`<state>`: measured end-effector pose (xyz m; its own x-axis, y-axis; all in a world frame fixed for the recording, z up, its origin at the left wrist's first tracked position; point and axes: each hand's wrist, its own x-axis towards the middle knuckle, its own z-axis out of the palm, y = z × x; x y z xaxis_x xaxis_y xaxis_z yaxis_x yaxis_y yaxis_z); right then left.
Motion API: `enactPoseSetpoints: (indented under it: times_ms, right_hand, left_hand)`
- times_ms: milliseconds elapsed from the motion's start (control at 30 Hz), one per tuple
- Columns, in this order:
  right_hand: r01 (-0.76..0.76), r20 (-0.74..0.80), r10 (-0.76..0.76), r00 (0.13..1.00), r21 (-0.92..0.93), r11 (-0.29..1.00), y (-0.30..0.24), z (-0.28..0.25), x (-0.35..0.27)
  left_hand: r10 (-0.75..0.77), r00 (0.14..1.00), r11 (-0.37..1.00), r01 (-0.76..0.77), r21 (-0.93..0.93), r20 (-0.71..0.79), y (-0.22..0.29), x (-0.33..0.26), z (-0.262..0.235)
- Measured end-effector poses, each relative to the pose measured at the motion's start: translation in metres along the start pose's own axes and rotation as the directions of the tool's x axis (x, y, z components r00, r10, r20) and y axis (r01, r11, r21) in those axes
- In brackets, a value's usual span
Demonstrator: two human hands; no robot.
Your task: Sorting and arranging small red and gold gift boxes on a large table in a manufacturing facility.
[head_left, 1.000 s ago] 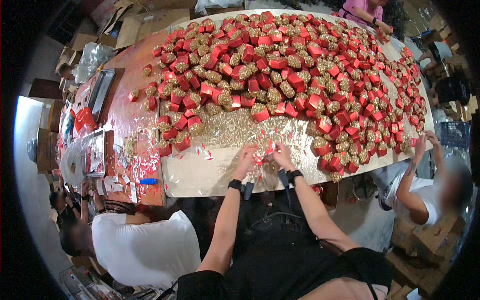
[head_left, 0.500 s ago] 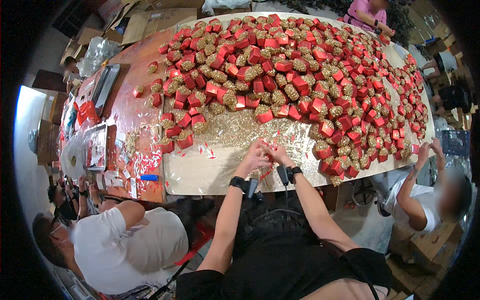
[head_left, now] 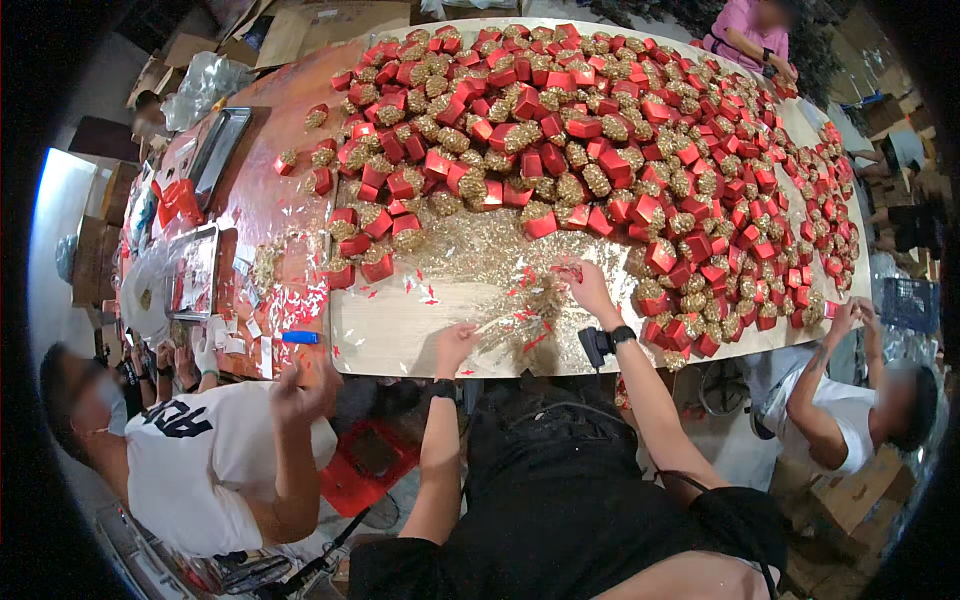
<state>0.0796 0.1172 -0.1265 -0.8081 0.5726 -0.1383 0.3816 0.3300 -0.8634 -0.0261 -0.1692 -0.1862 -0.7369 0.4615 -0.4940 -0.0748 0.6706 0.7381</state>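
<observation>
The heap of red-and-gold ornaments point(head_left: 583, 127) looks assembled, but red scraps point(head_left: 530, 313) lie loose on the tabletop point(head_left: 390, 335) in front of it, where the right hand point(head_left: 588, 287) seems to pinch a small red piece point(head_left: 568, 272), while the left hand point(head_left: 456, 346), farther from the heap, has a grip I cannot tell.

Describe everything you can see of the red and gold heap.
The heap covers much of the pale tabletop, toward the far and right sides. Its pieces mostly show a shiny, angular red part and a bumpy, glittery gold part; material is unclear. They lie jumbled at many angles, many touching.
</observation>
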Motion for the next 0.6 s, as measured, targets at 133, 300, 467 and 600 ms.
enactPoseSetpoints:
  times_ms: [133, 300, 467, 600]
  right_hand:
    - [0.011, 0.034, -0.013, 0.999, 0.061, 0.998, -0.001, 0.003, 0.001]
    - [0.072, -0.062, -0.068, 0.996, 0.068, 0.995, -0.054, -0.019, 0.0]
    - [0.141, -0.15, -0.142, 0.978, -0.015, 0.99, -0.083, -0.046, -0.011]
    - [0.246, -0.22, -0.267, 0.938, -0.119, 0.962, -0.108, -0.063, -0.021]
  left_hand:
    - [0.099, 0.994, 0.994, -0.097, 0.043, -0.047, -0.017, 0.002, -0.002]
    - [0.126, 0.992, 0.988, -0.126, 0.088, 0.005, -0.022, -0.003, -0.015]
    - [0.145, 0.988, 0.988, -0.148, 0.054, 0.047, -0.02, -0.006, -0.022]
    - [-0.006, 0.996, 0.999, 0.009, -0.033, 0.089, -0.032, -0.016, -0.027]
